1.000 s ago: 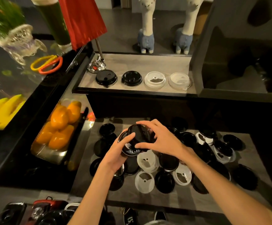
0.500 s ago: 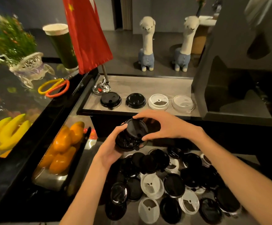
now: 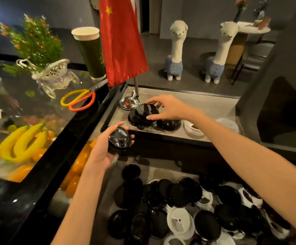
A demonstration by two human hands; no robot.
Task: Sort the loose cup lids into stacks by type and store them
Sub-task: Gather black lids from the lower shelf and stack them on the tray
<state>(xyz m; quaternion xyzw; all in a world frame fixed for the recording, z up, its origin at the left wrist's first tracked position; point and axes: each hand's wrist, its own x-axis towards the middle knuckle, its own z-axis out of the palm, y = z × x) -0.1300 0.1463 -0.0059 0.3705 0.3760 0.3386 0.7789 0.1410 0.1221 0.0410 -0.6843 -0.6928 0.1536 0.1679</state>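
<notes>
Hands: apart, each gripping black lids.
Right hand (image 3: 168,108): pinches a tilted black lid (image 3: 146,112) over the leftmost stack on the raised tray (image 3: 212,105).
Left hand (image 3: 106,147): holds black lids (image 3: 119,139) near the tray's front-left corner.
Loose lids (image 3: 187,209): black and white, heaped on the near counter.
Far: two llama toys (image 3: 176,50).

You have two hands (image 3: 168,107) in view and two toy alpacas (image 3: 176,50) far off. One cup (image 3: 88,52), one flag (image 3: 120,39) and one pair of scissors (image 3: 78,99) sit at left.
</notes>
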